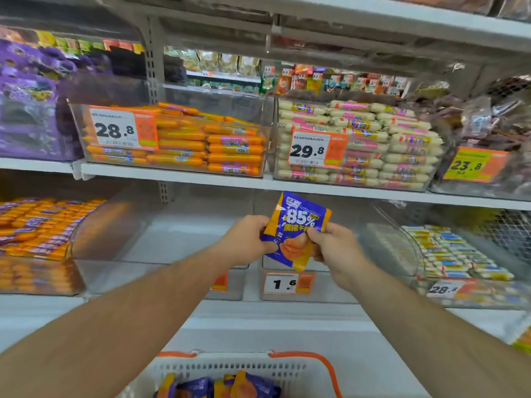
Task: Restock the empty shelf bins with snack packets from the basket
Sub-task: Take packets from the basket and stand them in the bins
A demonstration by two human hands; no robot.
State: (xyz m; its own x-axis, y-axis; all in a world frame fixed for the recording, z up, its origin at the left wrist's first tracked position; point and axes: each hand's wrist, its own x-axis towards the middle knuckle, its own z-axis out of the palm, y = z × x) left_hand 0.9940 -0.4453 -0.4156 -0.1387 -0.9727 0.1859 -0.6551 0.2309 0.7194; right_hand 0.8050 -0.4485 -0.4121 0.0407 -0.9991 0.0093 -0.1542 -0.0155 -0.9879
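A blue and orange snack packet [296,222] marked 85% is held up in front of the lower shelf. My left hand [247,239] pinches its left edge and my right hand [334,247] grips its right side. Behind it stand two clear bins that look empty: a wide one [161,248] at the left and one [324,291] with a 1.6 price tag directly behind the packet. At the bottom edge sits a white basket [238,369] with orange handles, holding several more blue and orange packets [221,387].
The upper shelf carries a bin of orange sausages [184,142] tagged 28.8 and a bin of white sausages [373,145] tagged 29.8. On the lower shelf, a full orange bin [37,234] stands at the left and a bin of white sticks [454,254] at the right.
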